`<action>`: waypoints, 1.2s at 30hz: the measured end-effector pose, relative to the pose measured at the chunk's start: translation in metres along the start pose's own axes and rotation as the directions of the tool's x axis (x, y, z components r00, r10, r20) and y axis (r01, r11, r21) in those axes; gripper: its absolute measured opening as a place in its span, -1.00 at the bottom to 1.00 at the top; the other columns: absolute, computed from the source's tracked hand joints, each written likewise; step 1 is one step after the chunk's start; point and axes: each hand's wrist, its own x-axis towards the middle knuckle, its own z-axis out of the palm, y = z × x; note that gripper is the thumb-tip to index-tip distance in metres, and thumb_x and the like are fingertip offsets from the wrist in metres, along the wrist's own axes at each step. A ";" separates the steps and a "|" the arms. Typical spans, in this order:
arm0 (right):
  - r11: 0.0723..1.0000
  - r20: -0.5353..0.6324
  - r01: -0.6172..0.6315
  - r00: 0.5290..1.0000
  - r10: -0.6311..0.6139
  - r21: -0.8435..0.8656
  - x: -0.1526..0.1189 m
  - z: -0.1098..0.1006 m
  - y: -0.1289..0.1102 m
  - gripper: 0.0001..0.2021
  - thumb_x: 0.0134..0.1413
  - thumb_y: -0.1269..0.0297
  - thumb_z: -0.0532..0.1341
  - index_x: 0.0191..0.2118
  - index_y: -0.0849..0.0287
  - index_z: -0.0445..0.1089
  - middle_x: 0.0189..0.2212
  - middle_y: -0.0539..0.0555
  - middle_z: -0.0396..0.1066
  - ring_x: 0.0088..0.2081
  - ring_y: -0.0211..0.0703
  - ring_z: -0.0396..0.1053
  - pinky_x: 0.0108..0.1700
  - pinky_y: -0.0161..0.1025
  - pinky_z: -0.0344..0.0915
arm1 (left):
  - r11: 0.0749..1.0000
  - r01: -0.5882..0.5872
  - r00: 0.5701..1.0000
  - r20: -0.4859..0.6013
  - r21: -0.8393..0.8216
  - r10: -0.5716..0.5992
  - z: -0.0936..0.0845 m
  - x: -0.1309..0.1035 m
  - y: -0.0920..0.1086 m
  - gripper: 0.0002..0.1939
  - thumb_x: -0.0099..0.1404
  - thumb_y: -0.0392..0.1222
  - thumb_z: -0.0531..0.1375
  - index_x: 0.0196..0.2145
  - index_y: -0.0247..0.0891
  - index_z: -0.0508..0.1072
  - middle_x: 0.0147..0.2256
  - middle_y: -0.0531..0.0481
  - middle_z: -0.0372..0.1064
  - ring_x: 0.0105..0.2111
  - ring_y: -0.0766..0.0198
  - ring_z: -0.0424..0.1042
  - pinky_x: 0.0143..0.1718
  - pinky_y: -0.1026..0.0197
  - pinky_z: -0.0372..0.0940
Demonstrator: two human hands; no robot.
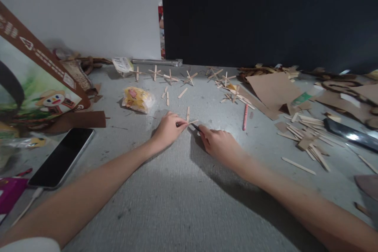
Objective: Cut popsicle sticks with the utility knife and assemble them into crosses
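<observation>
My left hand (169,129) is closed, its thumb and fingers pinching a small wooden craft stick (193,121) that points to the right. A small dark piece also shows at these fingertips; its kind is unclear. My right hand (220,143) is closed around a slim black pen-like tool (195,126), whose tip is close to the stick. Just beyond the fingertips, another short stick (188,113) with dark dots lies on the grey table. Further back are a dotted stick (167,98) and a plain one (182,93).
Several crossed-stick pieces (155,73) line the back. A yellow packet (137,99) lies left of centre, a phone (62,157) nearer left. To the right are a red-and-white tube (245,117), cardboard (270,90), loose sticks (320,157) and a shiny black object (351,133).
</observation>
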 end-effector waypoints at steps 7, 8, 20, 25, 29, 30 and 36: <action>1.000 0.027 0.002 1.000 -0.001 -0.020 0.001 -0.007 -0.004 -0.60 0.45 0.30 -0.07 0.17 0.21 0.42 -0.36 0.19 0.57 -0.49 -0.14 0.33 -0.43 -0.21 -0.11 | 1.000 0.020 0.999 0.030 -0.019 -0.019 -0.002 0.001 0.002 -0.86 0.36 -0.27 0.34 -0.34 -0.14 0.71 -0.39 -0.04 0.62 -0.28 0.12 0.46 -0.05 0.04 0.34; 1.000 0.026 0.002 1.000 -0.002 -0.026 0.001 -0.007 -0.004 -0.60 0.45 0.30 -0.07 0.16 0.21 0.42 -0.36 0.19 0.57 -0.49 -0.14 0.34 -0.43 -0.21 -0.11 | 1.000 0.021 0.999 0.032 -0.020 -0.021 -0.003 0.001 0.003 -0.86 0.36 -0.27 0.34 -0.35 -0.14 0.71 -0.39 -0.04 0.62 -0.29 0.13 0.46 -0.04 0.03 0.34; 0.999 0.009 0.012 1.000 -0.012 -0.045 0.001 -0.006 -0.005 -0.64 0.45 0.32 -0.07 0.11 0.20 0.41 -0.36 0.19 0.57 -0.50 -0.14 0.37 -0.44 -0.22 -0.08 | 1.000 0.020 0.999 0.034 -0.015 -0.019 -0.003 0.003 0.004 -0.84 0.35 -0.24 0.33 -0.40 -0.13 0.69 -0.39 -0.03 0.63 -0.32 0.13 0.48 -0.03 0.01 0.35; 0.998 0.046 0.014 0.999 -0.011 -0.058 0.001 -0.007 -0.005 -0.60 0.43 0.35 -0.07 0.20 0.21 0.38 -0.31 0.22 0.59 -0.44 -0.06 0.44 -0.40 -0.22 0.05 | 0.999 0.031 0.999 0.033 -0.018 -0.031 -0.004 0.002 0.005 -0.83 0.35 -0.23 0.33 -0.41 -0.13 0.68 -0.39 -0.03 0.63 -0.33 0.13 0.48 -0.03 0.01 0.35; 0.996 0.077 -0.001 0.997 0.007 -0.084 0.001 -0.009 -0.008 -0.58 0.42 0.39 -0.07 0.21 0.23 0.38 -0.28 0.25 0.60 -0.40 -0.02 0.49 -0.37 -0.23 0.12 | 0.999 0.047 0.998 0.030 -0.017 -0.047 -0.002 0.003 0.006 -0.83 0.35 -0.22 0.34 -0.41 -0.13 0.68 -0.39 -0.03 0.64 -0.33 0.13 0.50 -0.03 0.02 0.36; 0.996 0.077 0.003 0.997 0.005 -0.093 0.001 -0.009 -0.009 -0.58 0.42 0.41 -0.08 0.21 0.24 0.37 -0.28 0.26 0.60 -0.39 -0.01 0.51 -0.37 -0.23 0.12 | 0.999 0.051 0.998 0.029 -0.019 -0.050 -0.002 0.003 0.006 -0.83 0.35 -0.22 0.34 -0.41 -0.14 0.68 -0.39 -0.03 0.64 -0.33 0.14 0.50 -0.03 0.01 0.36; 0.993 0.066 0.022 0.998 -0.014 -0.117 0.001 -0.009 -0.015 -0.56 0.38 0.47 -0.08 0.25 0.32 0.31 -0.34 0.28 0.58 -0.35 0.04 0.55 -0.38 -0.22 0.18 | 0.999 0.043 0.999 0.015 -0.025 -0.043 -0.001 0.003 0.006 -0.88 0.34 -0.23 0.36 -0.37 -0.13 0.70 -0.36 -0.06 0.66 -0.30 0.11 0.52 -0.04 0.02 0.37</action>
